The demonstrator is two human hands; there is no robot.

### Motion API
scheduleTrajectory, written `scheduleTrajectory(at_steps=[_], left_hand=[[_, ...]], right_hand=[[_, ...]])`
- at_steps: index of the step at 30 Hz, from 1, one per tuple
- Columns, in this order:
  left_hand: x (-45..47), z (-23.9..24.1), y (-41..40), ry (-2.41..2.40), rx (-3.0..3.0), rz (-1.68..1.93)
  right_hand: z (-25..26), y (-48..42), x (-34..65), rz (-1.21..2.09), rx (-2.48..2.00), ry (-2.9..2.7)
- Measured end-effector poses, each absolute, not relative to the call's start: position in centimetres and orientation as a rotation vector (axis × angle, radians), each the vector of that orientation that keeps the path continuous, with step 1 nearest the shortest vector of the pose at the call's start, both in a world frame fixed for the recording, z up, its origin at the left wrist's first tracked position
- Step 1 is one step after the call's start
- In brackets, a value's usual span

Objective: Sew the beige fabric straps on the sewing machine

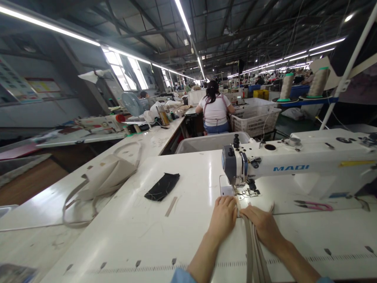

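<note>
My left hand is by the needle plate of a white sewing machine, its fingers bent together at the end of a beige fabric strap. My right hand is closed around several beige straps, which run down over the table's front edge. The two hands almost meet just in front of the presser foot. What lies under my fingertips is mostly hidden. To the right of the hands are pink-handled thread snips.
A black fabric piece and a short beige strip lie left on the white table. Farther left rests a beige bag with straps. Behind the table stands a grey bin; a co-worker sits beyond it. Thread cones stand right.
</note>
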State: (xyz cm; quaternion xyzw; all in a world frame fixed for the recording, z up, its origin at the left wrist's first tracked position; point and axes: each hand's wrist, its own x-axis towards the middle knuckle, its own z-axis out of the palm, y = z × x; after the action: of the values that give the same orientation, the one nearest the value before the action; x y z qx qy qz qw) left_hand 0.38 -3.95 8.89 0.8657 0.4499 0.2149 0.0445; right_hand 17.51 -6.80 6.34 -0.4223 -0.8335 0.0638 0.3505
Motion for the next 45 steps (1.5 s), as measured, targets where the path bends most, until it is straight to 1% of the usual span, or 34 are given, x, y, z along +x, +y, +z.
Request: scheduleTrajectory(at_steps=[4,15,30,38,45], left_hand=[[0.3,9.0,-4.0,1.324,2.653,0.645],[0.1,8.4,-3.8,1.372,2.637,0.610],[0.1,8.8,-3.7,1.382,2.655,0.612],[0.0,9.3,-3.8,1.266,2.647,0.712],[-0.6,8.2,-4.0,1.267,2.579,0.794]], right_hand=[[6.4,-6.6,17.5,0.189,-1.105,-2.177],[6.5,-6.5,17.4,0.237,-1.138,-2.178],[6.9,-6.5,17.0,0.270,-1.204,-2.215],[6.3,-6.2,16.9,0.228,-1.171,-2.126],[5.1,-6.4,16.9,0.348,-1.107,-2.079]])
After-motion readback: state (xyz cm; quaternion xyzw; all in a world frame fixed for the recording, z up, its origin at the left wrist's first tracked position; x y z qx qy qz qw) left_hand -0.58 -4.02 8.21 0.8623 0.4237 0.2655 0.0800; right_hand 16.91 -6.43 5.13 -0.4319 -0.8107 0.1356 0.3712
